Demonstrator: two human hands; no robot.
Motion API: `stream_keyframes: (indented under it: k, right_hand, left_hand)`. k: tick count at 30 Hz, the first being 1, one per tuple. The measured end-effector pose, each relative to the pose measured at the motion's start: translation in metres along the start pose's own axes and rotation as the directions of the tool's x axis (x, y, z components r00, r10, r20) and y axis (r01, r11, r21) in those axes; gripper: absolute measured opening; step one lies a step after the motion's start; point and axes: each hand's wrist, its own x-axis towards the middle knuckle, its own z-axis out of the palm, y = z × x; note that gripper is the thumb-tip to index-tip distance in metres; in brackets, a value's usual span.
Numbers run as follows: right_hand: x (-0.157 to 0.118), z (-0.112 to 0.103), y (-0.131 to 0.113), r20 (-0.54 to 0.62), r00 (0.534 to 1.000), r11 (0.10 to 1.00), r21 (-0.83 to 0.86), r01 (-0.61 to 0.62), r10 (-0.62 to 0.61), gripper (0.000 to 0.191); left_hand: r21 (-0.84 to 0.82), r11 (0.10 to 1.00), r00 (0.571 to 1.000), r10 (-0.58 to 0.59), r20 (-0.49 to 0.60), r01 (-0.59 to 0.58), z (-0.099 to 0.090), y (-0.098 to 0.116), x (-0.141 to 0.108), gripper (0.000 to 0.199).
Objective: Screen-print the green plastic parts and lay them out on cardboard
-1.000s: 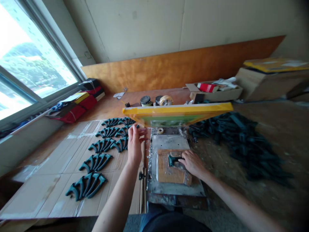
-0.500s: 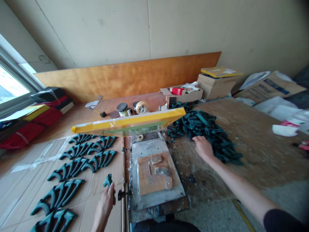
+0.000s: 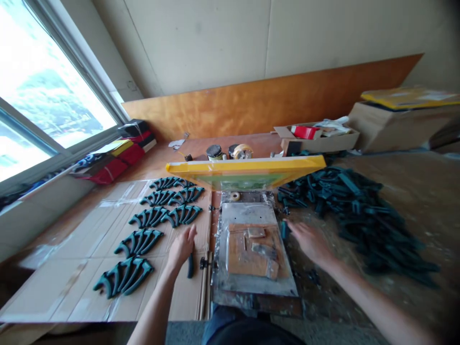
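My left hand (image 3: pixel 182 245) is closed round a dark green curved part (image 3: pixel 190 266), whose lower end sticks out below the fingers, over the cardboard. Between the pile and the metal plate, my right hand (image 3: pixel 309 243) holds another dark green piece (image 3: pixel 284 230) at its fingertips. A large heap of green parts (image 3: pixel 359 206) lies on the right of the bench. Several fanned groups of green parts (image 3: pixel 134 243) rest in rows on the cardboard sheet (image 3: pixel 81 261). The metal plate (image 3: pixel 258 213), with a wooden block (image 3: pixel 237 263) on it, sits between my hands.
A yellow-edged screen frame (image 3: pixel 246 165) stands tilted over the plate's far end. Behind it are jars (image 3: pixel 214 152) and a tape roll (image 3: pixel 243 151). An open carton (image 3: pixel 332 143) and a larger box (image 3: pixel 391 127) stand at the back right.
The view has turned left. My right hand has moved from the heap toward the plate, with a green piece now showing at its fingertips. My left hand has moved farther up over the cardboard.
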Motion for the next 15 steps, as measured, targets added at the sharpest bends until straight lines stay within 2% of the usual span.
stream_keyframes:
  k: [1,2,3,4,6,7,10,13,15]
  right_hand:
    - [0.011,0.008,-0.031,0.016,0.992,0.991,0.059,0.123,-0.124,0.041]
    - [0.021,0.014,-0.059,0.018,0.976,0.972,0.098,0.213,-0.215,0.041]
    - [0.029,0.019,-0.082,0.019,0.959,0.954,0.110,0.279,-0.282,0.040]
    - [0.036,0.022,-0.100,0.022,0.946,0.942,0.104,0.319,-0.323,0.039]
    - [0.042,0.024,-0.117,0.041,0.937,0.937,0.058,0.345,-0.347,0.038]
    - [0.043,0.023,-0.118,0.056,0.938,0.940,0.036,0.340,-0.342,0.038]
    - [0.042,0.018,-0.113,0.091,0.947,0.951,0.030,0.306,-0.308,0.038]
    - [0.043,0.014,-0.116,0.133,0.937,0.944,0.116,0.309,-0.323,0.047]
    - [0.042,0.013,-0.123,0.186,0.910,0.920,0.207,0.332,-0.370,0.057]
  left_hand:
    - [-0.142,0.989,0.999,0.026,-0.045,-0.032,-0.011,0.017,0.008,0.059]
    - [-0.331,0.941,0.994,0.033,-0.102,-0.065,-0.023,0.035,0.016,0.062]
    - [-0.546,0.826,0.981,0.040,-0.188,-0.138,-0.034,0.052,0.022,0.062]
    - [-0.707,0.671,0.964,0.043,-0.262,-0.222,-0.045,0.068,0.027,0.060]
    - [-0.862,0.372,0.933,0.031,-0.359,-0.345,-0.063,0.096,0.032,0.053]
    - [-0.880,0.304,0.928,0.037,-0.371,-0.364,-0.070,0.105,0.034,0.051]
    - [-0.897,0.262,0.933,0.047,-0.356,-0.356,-0.079,0.116,0.033,0.052]
    - [-0.892,0.295,0.938,0.055,-0.341,-0.342,-0.076,0.111,0.028,0.052]
    - [-0.889,0.319,0.943,0.048,-0.331,-0.328,-0.072,0.104,0.019,0.053]
